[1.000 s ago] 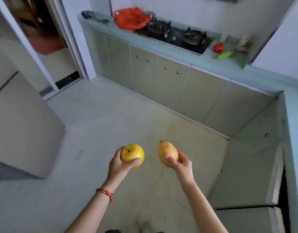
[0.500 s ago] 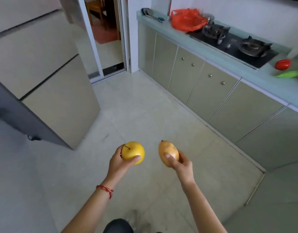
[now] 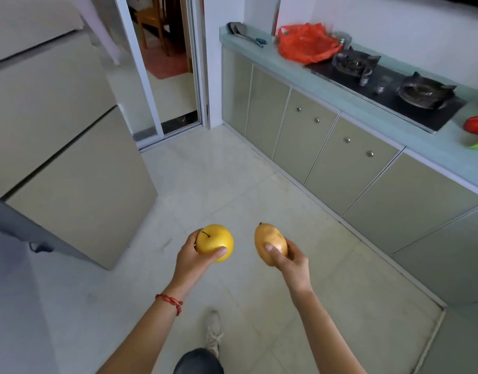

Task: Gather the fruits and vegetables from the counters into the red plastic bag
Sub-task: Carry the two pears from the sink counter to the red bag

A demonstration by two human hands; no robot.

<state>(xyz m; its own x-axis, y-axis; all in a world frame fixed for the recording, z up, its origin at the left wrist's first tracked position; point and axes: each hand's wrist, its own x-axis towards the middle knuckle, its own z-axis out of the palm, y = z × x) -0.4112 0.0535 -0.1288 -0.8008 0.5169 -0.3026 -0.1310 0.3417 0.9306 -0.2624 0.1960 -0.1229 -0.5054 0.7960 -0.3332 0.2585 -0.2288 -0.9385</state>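
left hand [image 3: 190,256]: fingers curled round yellow apple [image 3: 215,242]
right hand [image 3: 292,263]: fingers wrapped round mango [image 3: 269,242]
red bag [image 3: 305,43]: on counter [image 3: 327,85], just beside stove [image 3: 389,85], well apart from both hands

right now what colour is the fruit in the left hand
Bright yellow: the round fruit held by the left hand, clearest in the head view.

- A red string bracelet [image 3: 170,303] is worn just behind the left hand [image 3: 191,259].
- Both forearms are left bare; no sleeves are seen.
- A pale laced shoe [image 3: 213,332] and a dark trouser knee [image 3: 198,362] are seen below the hands.
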